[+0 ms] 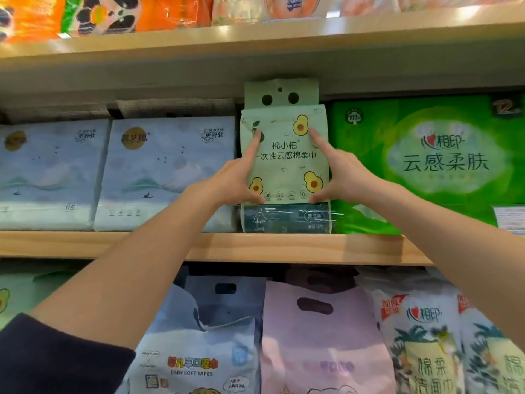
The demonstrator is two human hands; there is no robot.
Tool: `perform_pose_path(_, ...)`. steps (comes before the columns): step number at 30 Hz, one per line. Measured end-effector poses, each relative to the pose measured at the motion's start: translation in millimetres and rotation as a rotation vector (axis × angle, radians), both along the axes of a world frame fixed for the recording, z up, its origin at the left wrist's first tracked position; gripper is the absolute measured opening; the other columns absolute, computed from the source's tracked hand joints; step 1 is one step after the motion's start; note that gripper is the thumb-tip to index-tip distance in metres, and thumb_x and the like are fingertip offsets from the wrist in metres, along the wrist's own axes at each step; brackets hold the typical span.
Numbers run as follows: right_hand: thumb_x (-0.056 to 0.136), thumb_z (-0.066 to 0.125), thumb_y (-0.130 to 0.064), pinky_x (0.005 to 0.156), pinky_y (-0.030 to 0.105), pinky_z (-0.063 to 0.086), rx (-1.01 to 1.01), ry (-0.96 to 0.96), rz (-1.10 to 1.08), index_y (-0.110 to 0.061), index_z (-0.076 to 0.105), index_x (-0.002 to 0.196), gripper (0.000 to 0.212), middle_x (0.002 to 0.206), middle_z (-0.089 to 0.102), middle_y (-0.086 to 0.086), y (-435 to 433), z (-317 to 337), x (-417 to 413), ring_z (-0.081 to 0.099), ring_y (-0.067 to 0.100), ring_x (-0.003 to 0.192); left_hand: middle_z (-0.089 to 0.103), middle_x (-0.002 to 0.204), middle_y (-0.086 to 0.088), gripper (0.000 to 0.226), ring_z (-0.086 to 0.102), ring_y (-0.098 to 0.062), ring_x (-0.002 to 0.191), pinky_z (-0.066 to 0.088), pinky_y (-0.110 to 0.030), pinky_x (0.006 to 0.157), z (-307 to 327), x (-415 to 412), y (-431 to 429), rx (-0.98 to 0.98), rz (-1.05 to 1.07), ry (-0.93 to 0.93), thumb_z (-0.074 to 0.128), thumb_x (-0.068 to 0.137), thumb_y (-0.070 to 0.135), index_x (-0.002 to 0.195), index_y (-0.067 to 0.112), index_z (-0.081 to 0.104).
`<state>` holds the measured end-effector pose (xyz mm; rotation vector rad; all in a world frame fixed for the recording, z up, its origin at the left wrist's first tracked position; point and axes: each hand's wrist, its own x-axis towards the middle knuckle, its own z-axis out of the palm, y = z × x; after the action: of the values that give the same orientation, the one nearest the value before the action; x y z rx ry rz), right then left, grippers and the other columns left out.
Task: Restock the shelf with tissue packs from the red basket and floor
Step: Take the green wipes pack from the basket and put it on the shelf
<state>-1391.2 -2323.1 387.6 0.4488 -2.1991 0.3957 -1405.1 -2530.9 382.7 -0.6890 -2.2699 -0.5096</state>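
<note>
Head view: my left hand (238,177) and right hand (341,172) press flat, index fingers extended and thumbs beneath, against the front of a pale-green avocado-print tissue pack (285,163); the pack stands upright on the wooden middle shelf (255,247), between blue-grey packs (167,172) and a green multipack (426,163); an upper shelf (255,38) carries orange packs (170,12); below, wipes bags (321,336) stand in a row.

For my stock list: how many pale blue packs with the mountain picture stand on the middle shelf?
2. One blue pack is at the far left, the second stands beside it, left of the avocado pack that both hands press. More may be hidden behind them.
</note>
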Motion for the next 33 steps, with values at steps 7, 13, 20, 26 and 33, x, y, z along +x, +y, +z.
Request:
perform_pose_path(7,0.059,0.084,-0.011,0.095,0.049,0.047,-0.003,-0.072,-0.006,-0.036,-0.005,0.145,0.126,0.137,0.044,0.017,-0.7,7.3,-15.0,0.053,0.035,0.111,0.042,0.136,-0.02,0.123,0.05,-0.023,0.09,0.04,-0.033,0.084,8.6,-16.8,3.8,-0.025,0.068,-0.069,0.076,0.073,0.018,0.14,0.037,-0.025)
perform_pose_path(13,0.061,0.081,-0.002,0.073,0.046,0.057,0.01,-0.125,-0.02,-0.037,-0.005,0.145,0.125,0.134,0.045,0.016,-6.5,14.8,-15.0,0.061,0.033,0.093,0.041,0.141,-0.017,0.126,0.05,-0.024,0.092,0.04,-0.031,0.083,14.1,-24.0,3.0,-0.011,0.102,-0.098,0.077,0.072,0.016,0.14,0.035,-0.027)
perform_pose_path(20,0.063,0.08,-0.001,0.07,0.046,0.058,-0.008,-0.146,-0.028,-0.039,-0.007,0.144,0.125,0.133,0.045,0.018,-6.7,10.8,-11.1,0.061,0.034,0.091,0.034,0.147,-0.014,0.122,0.048,-0.03,0.112,0.037,-0.035,0.092,8.1,-19.9,4.6,0.022,0.093,-0.079,0.076,0.073,0.015,0.142,0.035,-0.022)
perform_pose_path(26,0.064,0.081,-0.008,0.074,0.044,0.057,-0.006,-0.172,-0.05,-0.032,-0.004,0.146,0.12,0.143,0.034,0.019,-8.1,9.4,2.0,0.06,0.034,0.094,0.032,0.147,-0.015,0.118,0.038,-0.033,0.126,0.034,-0.042,0.1,3.5,-8.9,-0.9,0.043,0.1,-0.063,0.077,0.073,0.023,0.144,0.037,-0.016)
perform_pose_path(33,0.074,0.075,-0.02,0.092,0.042,0.045,0.026,-0.12,-0.112,-0.024,0.006,0.148,0.101,0.146,0.034,0.018,-10.5,1.6,30.8,0.046,0.034,0.12,0.024,0.153,-0.012,0.097,0.035,-0.031,0.133,0.03,-0.038,0.103,-4.5,28.6,-21.0,0.019,0.106,-0.044,0.068,0.08,0.034,0.148,0.026,-0.001)
